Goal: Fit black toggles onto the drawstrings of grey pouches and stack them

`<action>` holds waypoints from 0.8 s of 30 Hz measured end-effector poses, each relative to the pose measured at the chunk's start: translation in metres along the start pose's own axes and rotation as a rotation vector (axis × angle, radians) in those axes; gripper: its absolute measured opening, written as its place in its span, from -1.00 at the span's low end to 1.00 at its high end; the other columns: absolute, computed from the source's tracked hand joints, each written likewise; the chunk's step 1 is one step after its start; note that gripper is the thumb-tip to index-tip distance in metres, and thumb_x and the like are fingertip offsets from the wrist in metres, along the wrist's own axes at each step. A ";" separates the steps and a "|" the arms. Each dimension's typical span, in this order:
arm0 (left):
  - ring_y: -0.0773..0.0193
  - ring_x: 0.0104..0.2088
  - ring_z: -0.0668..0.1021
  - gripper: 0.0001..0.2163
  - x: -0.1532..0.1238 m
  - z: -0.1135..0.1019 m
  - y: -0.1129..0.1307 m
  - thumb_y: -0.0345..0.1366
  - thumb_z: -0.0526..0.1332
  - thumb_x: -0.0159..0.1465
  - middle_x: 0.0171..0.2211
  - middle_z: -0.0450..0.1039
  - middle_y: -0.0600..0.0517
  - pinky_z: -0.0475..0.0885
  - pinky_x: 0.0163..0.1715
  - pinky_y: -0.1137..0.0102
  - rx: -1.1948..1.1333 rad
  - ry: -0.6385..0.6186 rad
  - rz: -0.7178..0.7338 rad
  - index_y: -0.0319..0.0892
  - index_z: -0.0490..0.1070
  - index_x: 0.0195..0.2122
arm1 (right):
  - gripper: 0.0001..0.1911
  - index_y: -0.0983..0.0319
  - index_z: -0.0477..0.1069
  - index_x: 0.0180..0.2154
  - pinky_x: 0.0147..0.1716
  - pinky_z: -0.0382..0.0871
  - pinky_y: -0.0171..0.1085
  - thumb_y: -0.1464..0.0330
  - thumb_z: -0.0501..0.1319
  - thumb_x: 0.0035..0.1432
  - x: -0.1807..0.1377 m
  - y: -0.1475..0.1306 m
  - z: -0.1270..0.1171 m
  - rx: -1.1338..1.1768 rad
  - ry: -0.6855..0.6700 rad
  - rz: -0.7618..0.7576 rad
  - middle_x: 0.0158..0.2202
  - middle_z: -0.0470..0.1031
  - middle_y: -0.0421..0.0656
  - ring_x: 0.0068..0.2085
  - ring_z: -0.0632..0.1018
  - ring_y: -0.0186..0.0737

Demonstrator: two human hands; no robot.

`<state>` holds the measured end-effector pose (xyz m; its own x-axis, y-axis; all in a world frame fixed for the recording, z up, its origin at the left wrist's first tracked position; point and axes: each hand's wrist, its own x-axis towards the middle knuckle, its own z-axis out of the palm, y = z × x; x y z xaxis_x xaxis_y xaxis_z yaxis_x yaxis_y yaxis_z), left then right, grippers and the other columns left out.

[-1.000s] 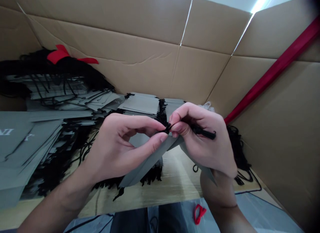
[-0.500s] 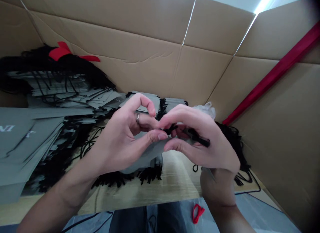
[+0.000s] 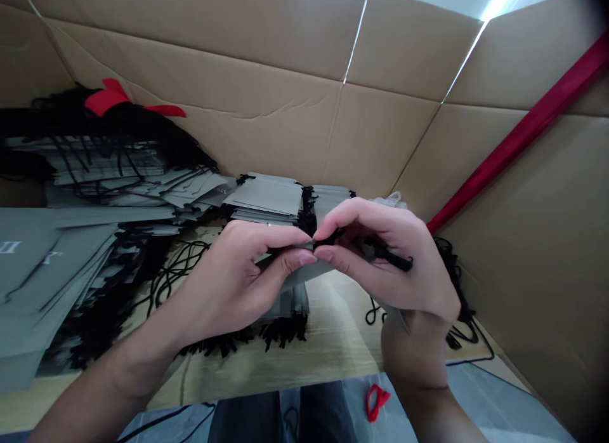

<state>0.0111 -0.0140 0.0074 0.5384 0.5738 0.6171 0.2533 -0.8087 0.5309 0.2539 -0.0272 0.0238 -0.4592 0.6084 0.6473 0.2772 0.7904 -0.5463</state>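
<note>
My left hand [image 3: 240, 281] is closed, its thumb and forefinger pinching the edge of a grey paper bag [image 3: 309, 273]. Fingertip to fingertip with it, my right hand [image 3: 392, 259] pinches a black cord [image 3: 329, 238] at that edge. A slim black piece [image 3: 394, 257] lies across the right palm; its kind is unclear. Most of the held bag is hidden behind both hands. Just below them, a stack of grey bags [image 3: 285, 301] with black cord ends rests on the table.
Printed grey bags [image 3: 28, 271] spread over the left. Behind them lies a bundle of black cords [image 3: 157, 125] with a red tie [image 3: 107, 99]. More grey bags [image 3: 266, 194] stand against the cardboard wall [image 3: 266, 94]. Black cords [image 3: 450, 256] lie right; a red loop [image 3: 375, 403] is below the table edge.
The left forefinger, raised and curled before, has come down flat against the thumb. Both hands' fingertips have drawn together at the cord and the bag's edge.
</note>
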 end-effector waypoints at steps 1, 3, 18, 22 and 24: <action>0.40 -0.49 0.53 -0.76 0.000 0.000 0.000 -0.32 0.27 0.57 -0.42 0.65 0.11 0.32 -0.49 0.47 0.020 0.020 0.038 -0.19 0.60 -0.29 | -0.74 0.21 0.61 -0.07 -0.36 0.42 -0.38 0.54 0.56 0.28 0.000 0.000 -0.001 0.009 -0.010 0.009 -0.23 0.61 -0.29 -0.34 0.52 -0.43; 0.43 -0.52 0.49 -0.77 0.000 0.000 0.000 -0.38 0.26 0.55 -0.45 0.62 0.12 0.32 -0.48 0.47 0.046 0.045 0.095 -0.19 0.60 -0.29 | -0.73 0.21 0.61 -0.08 -0.38 0.42 -0.36 0.54 0.57 0.26 -0.001 0.000 -0.003 0.045 -0.032 0.029 -0.22 0.61 -0.26 -0.33 0.54 -0.40; 0.47 -0.63 0.42 -0.83 -0.003 -0.007 0.002 -0.48 0.35 0.46 -0.54 0.56 0.16 0.25 -0.61 0.50 -0.096 -0.015 0.221 -0.12 0.58 -0.28 | -0.67 0.23 0.64 -0.12 -0.41 0.48 -0.42 0.60 0.58 0.11 0.002 0.004 -0.003 0.370 -0.138 0.002 -0.26 0.61 -0.23 -0.35 0.56 -0.38; 0.42 -0.58 0.43 -0.86 -0.006 -0.006 0.006 -0.47 0.32 0.46 -0.50 0.55 0.15 0.28 -0.56 0.46 -0.002 -0.011 0.171 -0.09 0.57 -0.23 | -0.63 0.23 0.64 -0.13 -0.43 0.44 -0.45 0.60 0.63 0.07 0.003 0.002 -0.005 0.311 -0.132 -0.017 -0.29 0.63 -0.27 -0.38 0.52 -0.43; 0.43 -0.58 0.38 -0.85 -0.006 -0.004 0.008 -0.46 0.29 0.48 -0.51 0.48 0.17 0.26 -0.55 0.45 0.034 -0.024 0.146 -0.11 0.54 -0.26 | -0.65 0.23 0.62 -0.17 -0.45 0.41 -0.44 0.59 0.64 0.08 0.003 0.002 -0.004 0.313 -0.118 0.001 -0.32 0.61 -0.28 -0.40 0.51 -0.43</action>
<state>0.0067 -0.0231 0.0101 0.5902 0.4467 0.6724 0.1978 -0.8876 0.4160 0.2565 -0.0234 0.0270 -0.5586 0.5820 0.5910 0.0132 0.7186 -0.6953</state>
